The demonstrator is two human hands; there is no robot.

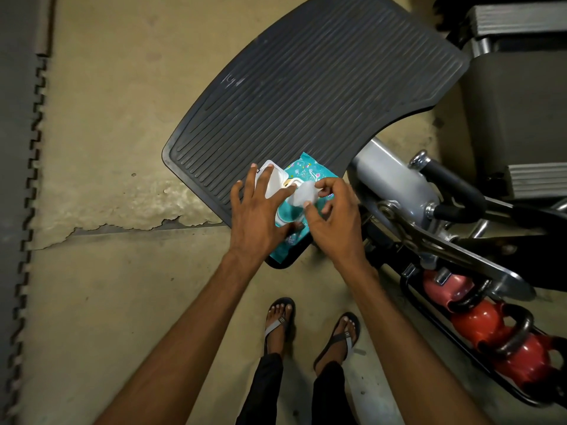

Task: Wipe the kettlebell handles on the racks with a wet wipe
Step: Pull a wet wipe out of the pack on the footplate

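Observation:
A teal wet-wipe pack lies on the near corner of a ribbed black machine platform, its white flip lid open to the left. My left hand presses flat on the pack and lid with straight fingers. My right hand pinches a white wet wipe that sticks out of the pack's opening. Red kettlebells with dark handles sit in a low black rack at the lower right.
A grey metal machine arm with black handles rises right of the platform. Weight stacks and padded parts fill the upper right. Concrete floor with chipped paint lies left; interlocking rubber mat runs along the left edge. My sandalled feet stand below.

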